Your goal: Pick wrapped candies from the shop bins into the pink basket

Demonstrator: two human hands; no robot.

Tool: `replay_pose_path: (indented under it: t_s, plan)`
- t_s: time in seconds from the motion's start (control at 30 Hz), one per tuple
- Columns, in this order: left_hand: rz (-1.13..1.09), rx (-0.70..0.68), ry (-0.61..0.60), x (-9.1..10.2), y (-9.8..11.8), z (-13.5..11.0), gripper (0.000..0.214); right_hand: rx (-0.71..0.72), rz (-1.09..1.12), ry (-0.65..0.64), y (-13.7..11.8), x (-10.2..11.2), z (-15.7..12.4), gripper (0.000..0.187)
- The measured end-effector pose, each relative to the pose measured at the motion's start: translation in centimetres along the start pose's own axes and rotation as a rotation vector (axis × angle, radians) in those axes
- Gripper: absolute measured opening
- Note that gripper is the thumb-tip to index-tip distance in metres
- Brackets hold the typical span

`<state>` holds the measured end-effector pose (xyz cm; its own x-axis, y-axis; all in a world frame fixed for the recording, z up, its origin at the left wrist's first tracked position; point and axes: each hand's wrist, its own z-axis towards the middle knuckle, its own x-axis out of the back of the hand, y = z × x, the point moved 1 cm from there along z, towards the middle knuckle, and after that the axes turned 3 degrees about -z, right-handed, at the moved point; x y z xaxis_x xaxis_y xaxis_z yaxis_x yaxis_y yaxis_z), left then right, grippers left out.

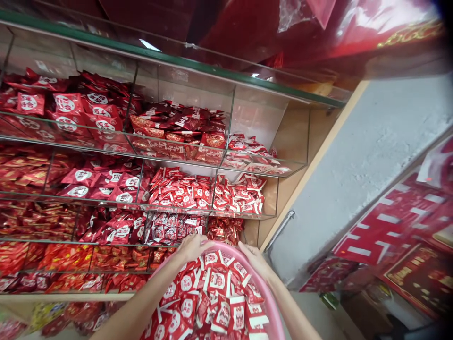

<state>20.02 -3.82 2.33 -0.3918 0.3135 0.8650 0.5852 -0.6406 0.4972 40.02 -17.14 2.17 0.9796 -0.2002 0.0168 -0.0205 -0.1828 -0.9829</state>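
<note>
A pink plastic basket (pixel 271 302) filled with several small red and white packets (pixel 212 297) is held up near the bottom of the head view. My left hand (pixel 193 246) grips the basket's far rim on the left. My right hand (pixel 253 257) is closed over the far rim on the right. Both forearms reach up from the lower edge. The basket's far edge is close to the lower compartments of a glass shelf unit (pixel 219 166), beside a bin of similar red and white packets (pixel 177 229).
The glass shelf unit has several tiers of compartments packed with red sweet packets. A wooden side panel (pixel 300 156) and a grey wall (pixel 357 160) stand to its right. Red decorations (pixel 392 226) hang at the right and overhead.
</note>
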Motion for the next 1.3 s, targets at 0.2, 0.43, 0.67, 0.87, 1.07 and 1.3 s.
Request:
replay_pose_path:
  t_s: [0.2, 0.43, 0.67, 0.87, 1.07, 1.3]
  plan:
    - [0.021, -0.046, -0.017, -0.6, 0.4, 0.6, 0.056, 0.091, -0.179, 0.054, 0.5, 0.6, -0.3, 0.044]
    - [0.041, -0.034, 0.0, -0.7, 0.8, 0.9, 0.056, 0.407, -0.724, 0.416, -5.1, 2.6, -1.9, 0.038]
    - [0.034, -0.01, -0.005, -0.5, 1.0, 1.1, 0.057, 0.49, -1.095, 0.806, -14.4, 2.7, -1.6, 0.041]
    - [0.067, -0.011, -0.004, -0.8, 0.7, 1.2, 0.058, 0.086, -1.446, 0.754, -15.4, 1.9, 0.8, 0.052]
    - [0.051, 0.009, -0.02, -0.6, 0.9, 1.1, 0.06, 0.07, -1.454, 0.762, -15.2, 1.4, 1.1, 0.043]
    - [0.037, 0.019, -0.034, -0.6, 0.9, 1.3, 0.059, 0.286, -1.07, 0.758, -13.8, 2.6, 2.2, 0.03]
